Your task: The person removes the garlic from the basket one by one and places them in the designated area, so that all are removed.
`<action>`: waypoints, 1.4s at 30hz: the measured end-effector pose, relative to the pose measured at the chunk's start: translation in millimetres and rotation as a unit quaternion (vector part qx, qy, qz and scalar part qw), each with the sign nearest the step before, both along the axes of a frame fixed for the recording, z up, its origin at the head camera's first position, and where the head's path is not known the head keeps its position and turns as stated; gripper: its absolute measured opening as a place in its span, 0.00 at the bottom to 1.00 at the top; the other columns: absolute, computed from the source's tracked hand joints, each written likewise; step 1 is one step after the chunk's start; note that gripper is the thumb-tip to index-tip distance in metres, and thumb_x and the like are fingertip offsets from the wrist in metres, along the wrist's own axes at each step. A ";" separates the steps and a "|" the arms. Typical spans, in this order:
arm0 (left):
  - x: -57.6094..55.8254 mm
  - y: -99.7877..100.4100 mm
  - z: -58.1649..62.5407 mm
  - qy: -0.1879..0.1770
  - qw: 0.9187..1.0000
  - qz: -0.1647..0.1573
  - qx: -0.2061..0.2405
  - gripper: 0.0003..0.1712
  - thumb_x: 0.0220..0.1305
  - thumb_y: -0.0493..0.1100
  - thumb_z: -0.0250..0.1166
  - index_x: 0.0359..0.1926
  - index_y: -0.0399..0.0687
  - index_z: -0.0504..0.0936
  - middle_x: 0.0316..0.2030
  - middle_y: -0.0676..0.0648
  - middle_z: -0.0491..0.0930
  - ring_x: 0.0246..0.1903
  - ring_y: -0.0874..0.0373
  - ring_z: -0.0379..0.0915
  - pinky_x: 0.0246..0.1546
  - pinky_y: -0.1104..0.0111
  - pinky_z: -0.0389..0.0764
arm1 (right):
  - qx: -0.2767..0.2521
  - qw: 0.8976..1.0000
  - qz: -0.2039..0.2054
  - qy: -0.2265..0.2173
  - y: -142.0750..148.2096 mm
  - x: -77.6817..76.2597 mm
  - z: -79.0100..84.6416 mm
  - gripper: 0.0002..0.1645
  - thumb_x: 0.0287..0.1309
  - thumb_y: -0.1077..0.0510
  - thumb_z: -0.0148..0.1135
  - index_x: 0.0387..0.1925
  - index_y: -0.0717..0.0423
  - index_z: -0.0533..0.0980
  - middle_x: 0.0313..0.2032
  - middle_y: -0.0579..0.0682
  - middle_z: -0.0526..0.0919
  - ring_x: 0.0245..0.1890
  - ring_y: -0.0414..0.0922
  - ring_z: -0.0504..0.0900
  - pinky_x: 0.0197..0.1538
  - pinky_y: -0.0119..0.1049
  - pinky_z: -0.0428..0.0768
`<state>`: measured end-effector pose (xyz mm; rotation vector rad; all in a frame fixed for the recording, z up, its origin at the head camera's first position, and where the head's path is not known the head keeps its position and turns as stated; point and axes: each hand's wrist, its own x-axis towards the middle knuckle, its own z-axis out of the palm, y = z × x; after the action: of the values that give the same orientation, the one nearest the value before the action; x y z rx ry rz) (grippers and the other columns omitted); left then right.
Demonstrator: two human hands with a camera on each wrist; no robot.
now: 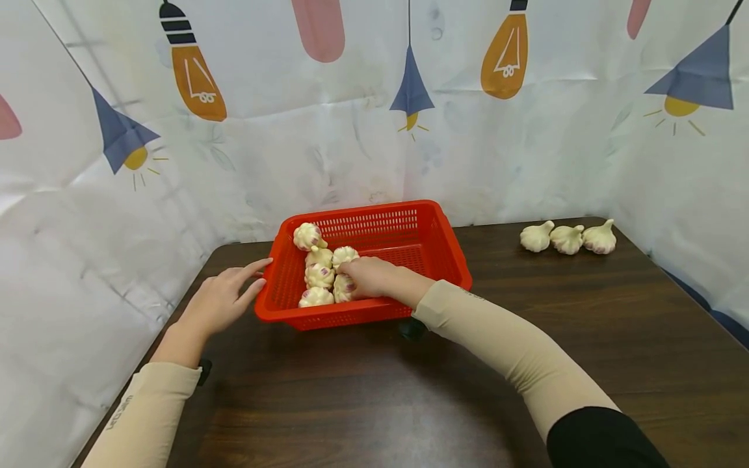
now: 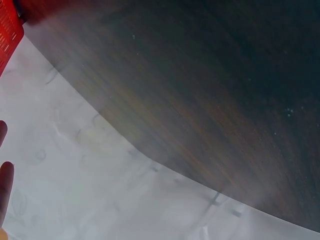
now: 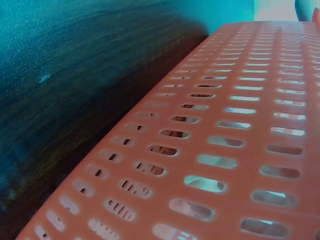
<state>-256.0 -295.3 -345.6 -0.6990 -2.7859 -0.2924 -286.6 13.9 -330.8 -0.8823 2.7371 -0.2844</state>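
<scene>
A red plastic basket (image 1: 363, 316) with slotted walls stands at the back of the table, and several garlic bulbs (image 1: 316, 297) lie in its left part. My right hand (image 1: 374, 276) reaches over the front rim and grips a garlic bulb (image 1: 343, 288) at the right of the group; its fingertips are partly hidden. My left hand (image 1: 219, 300) is at the basket's left rim, fingers extended and fingertips at or very near the edge. In the left wrist view only fingers (image 2: 5, 187) show at the border. The right wrist view is filled by the basket's slotted wall (image 3: 200, 165).
Three more garlic bulbs (image 1: 566, 239) sit in a row at the table's back right corner. The dark wooden table (image 1: 363, 403) extends in front of the basket. A white printed cloth (image 1: 363, 156) hangs behind and along the sides.
</scene>
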 end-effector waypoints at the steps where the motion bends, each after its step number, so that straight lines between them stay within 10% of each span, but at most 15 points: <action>1: -0.4 0.0 0.1 0.000 1.000 0.000 0.000 0.29 0.79 0.54 0.54 0.74 0.51 0.69 0.59 0.31 0.79 0.54 0.33 0.76 0.53 0.36 0.76 | -0.002 1.000 -0.005 -0.002 0.1 -0.3 -0.4 0.32 0.66 0.52 0.69 0.69 0.52 0.72 0.58 0.50 0.81 0.51 0.44 0.78 0.61 0.40 0.76; 24: -0.5 2.2 0.4 -0.008 1.000 0.004 -0.001 0.29 0.79 0.54 0.54 0.74 0.51 0.68 0.59 0.30 0.78 0.53 0.32 0.76 0.52 0.36 0.75 | -0.051 0.999 -0.003 -0.019 4.6 0.5 0.3 0.33 0.63 0.52 0.72 0.63 0.53 0.67 0.41 0.49 0.79 0.39 0.45 0.77 0.44 0.35 0.78; 33: -0.5 1.6 3.0 -0.019 1.000 0.005 -0.012 0.29 0.79 0.54 0.53 0.75 0.52 0.67 0.60 0.30 0.78 0.55 0.32 0.75 0.53 0.36 0.75 | -0.105 0.994 -0.012 -0.012 14.3 3.4 10.2 0.36 0.62 0.51 0.73 0.66 0.50 0.66 0.55 0.51 0.79 0.48 0.45 0.77 0.57 0.39 0.79; 42: -0.7 0.9 5.1 -0.008 1.000 -0.002 -0.025 0.28 0.79 0.54 0.54 0.74 0.50 0.69 0.59 0.31 0.79 0.56 0.34 0.75 0.55 0.36 0.73 | -0.146 0.989 -0.017 0.017 29.9 10.3 25.5 0.37 0.61 0.52 0.74 0.66 0.51 0.67 0.49 0.49 0.79 0.41 0.45 0.76 0.47 0.37 0.77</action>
<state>-256.7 -294.4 -340.6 -0.7168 -2.8151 -0.2310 -276.3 43.8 -305.3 -0.9186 2.7874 -0.6988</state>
